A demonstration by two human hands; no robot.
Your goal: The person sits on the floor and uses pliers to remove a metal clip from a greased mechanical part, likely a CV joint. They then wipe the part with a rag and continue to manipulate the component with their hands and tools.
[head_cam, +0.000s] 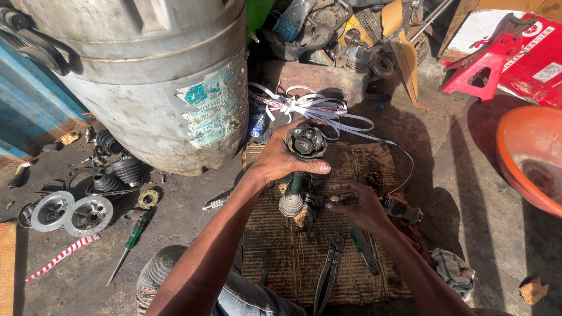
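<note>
Two hands: left hand (280,157) gripped the greasy round metal joint (307,141); right hand (357,202) curled, contents unclear.
Orange plastic basin (527,146): dark residue inside.
Grey metal drum (158,76): contents hidden.

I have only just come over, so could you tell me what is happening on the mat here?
A person holds a greasy joint upright on a woven mat, the left hand wrapped around its head. The right hand sits lower, beside the shaft, its fingers black with grease. Pliers lie on the mat, and a screwdriver on the ground.
</note>
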